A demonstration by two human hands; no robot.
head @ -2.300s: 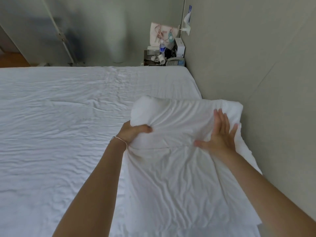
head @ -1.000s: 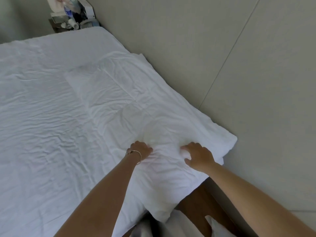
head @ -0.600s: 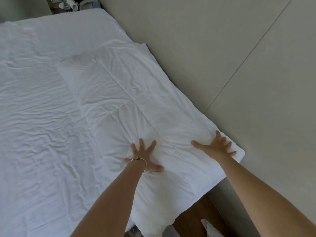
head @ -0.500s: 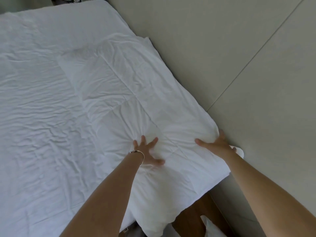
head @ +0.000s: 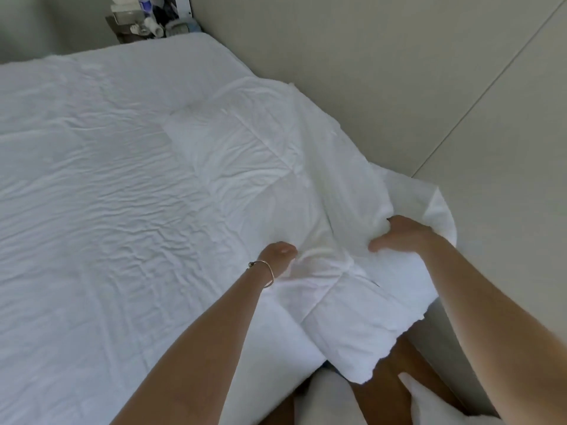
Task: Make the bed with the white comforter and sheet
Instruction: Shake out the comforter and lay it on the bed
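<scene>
Head view of a bed being made. A folded white comforter (head: pixel 276 167) lies along the right edge of the bed, beside the wall (head: pixel 368 72), on top of the creased white sheet (head: pixel 92 194) that covers the mattress; its near end overhangs the bed corner above the wooden floor (head: pixel 395 381). The left hand (head: pixel 277 254) has its fingers curled into a bunched fold near the comforter's near end, a thin bracelet (head: pixel 265 273) at the wrist. The right hand (head: pixel 399 234) grips the raised outer layer at the wall-side edge, thumb on top, fingers hidden beneath the cloth. The comforter appears soft, thick and light, gathering readily under the fingers and offering no stiffness. It is probably best held at corners or along a stitched edge, where the layers separate cleanly. A cluttered nightstand (head: pixel 147 23) stands beyond the far corner.
</scene>
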